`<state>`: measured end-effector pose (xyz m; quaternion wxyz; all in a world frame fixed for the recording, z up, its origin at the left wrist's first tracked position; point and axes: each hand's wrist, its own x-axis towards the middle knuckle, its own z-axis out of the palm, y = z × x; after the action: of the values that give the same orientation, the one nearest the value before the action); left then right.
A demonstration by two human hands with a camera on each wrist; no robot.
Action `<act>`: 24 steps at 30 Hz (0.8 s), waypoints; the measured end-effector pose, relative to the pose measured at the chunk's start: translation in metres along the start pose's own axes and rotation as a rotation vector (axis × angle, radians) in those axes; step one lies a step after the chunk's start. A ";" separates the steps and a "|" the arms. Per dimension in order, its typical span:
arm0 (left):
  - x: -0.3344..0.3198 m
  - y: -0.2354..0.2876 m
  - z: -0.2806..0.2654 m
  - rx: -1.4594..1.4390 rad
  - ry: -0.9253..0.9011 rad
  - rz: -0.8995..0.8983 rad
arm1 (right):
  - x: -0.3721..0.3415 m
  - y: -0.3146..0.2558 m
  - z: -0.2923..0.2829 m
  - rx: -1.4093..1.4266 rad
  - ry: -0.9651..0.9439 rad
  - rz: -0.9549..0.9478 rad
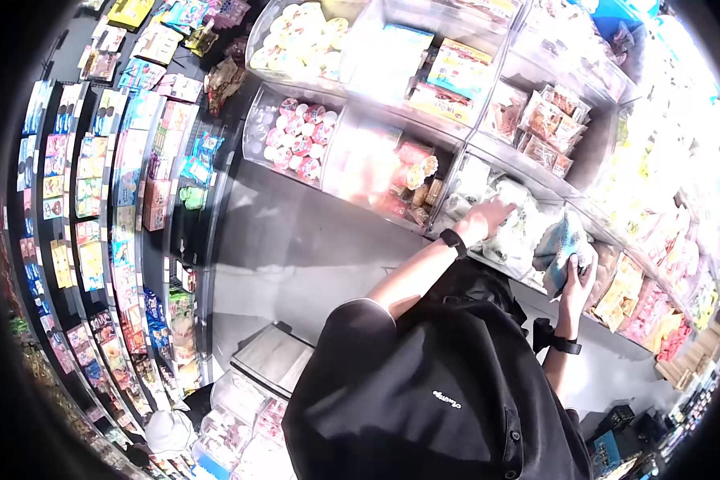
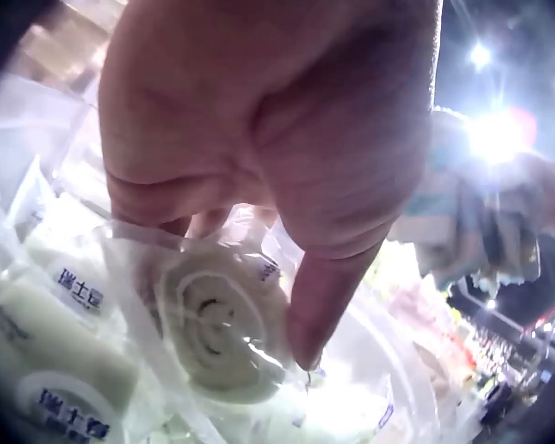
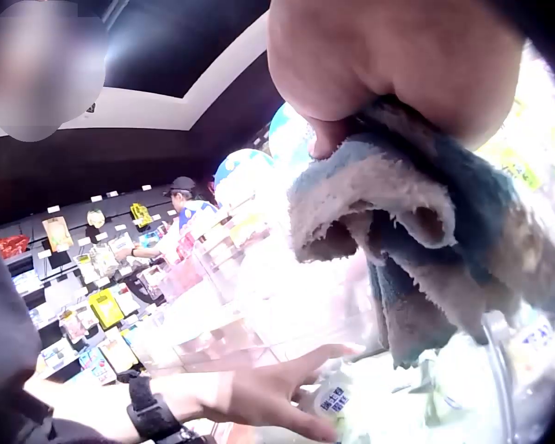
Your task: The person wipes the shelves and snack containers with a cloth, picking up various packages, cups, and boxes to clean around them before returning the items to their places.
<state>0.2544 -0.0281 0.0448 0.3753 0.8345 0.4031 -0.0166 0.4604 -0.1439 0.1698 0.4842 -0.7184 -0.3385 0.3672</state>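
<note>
My left hand reaches into a clear bin of wrapped pale rolls. In the left wrist view its thumb and fingers lie around a rolled cake in clear wrapping, with more wrapped rolls beside it. My right hand grips a bunched blue and white fluffy cloth at the right side of that bin. The cloth hangs in folds below the right hand in the right wrist view.
Clear bin walls divide the stepped display. Bins of red and white cups and brown packets surround the rolls. Tall snack shelves stand at the left. A person in a dark cap is beyond the display.
</note>
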 end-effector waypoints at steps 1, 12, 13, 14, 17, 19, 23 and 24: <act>0.003 -0.002 0.005 -0.015 -0.008 0.020 | 0.000 0.007 0.001 -0.001 0.042 0.024; -0.077 -0.060 -0.071 -0.695 0.737 -0.198 | -0.005 -0.006 0.003 0.012 -0.009 0.002; -0.082 -0.083 -0.068 -0.706 0.883 -0.239 | -0.005 -0.007 0.004 0.017 0.008 0.011; -0.086 -0.111 -0.059 -0.717 1.025 -0.282 | -0.007 -0.008 0.003 0.019 0.026 0.022; -0.085 -0.199 -0.022 -0.758 1.233 -0.387 | -0.009 -0.016 0.007 0.048 -0.011 -0.016; -0.094 -0.206 -0.024 -0.183 1.077 -0.763 | -0.009 -0.019 0.009 0.016 -0.011 -0.028; -0.096 -0.202 -0.031 -0.044 0.907 -0.974 | -0.008 -0.010 0.010 -0.018 0.085 -0.029; -0.097 -0.203 -0.035 -0.074 0.873 -0.995 | -0.009 -0.010 0.011 0.040 0.073 -0.032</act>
<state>0.0406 0.0106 -0.0221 0.1533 0.4655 0.8558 0.1657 0.4449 -0.1429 0.1783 0.5164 -0.7160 -0.3247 0.3395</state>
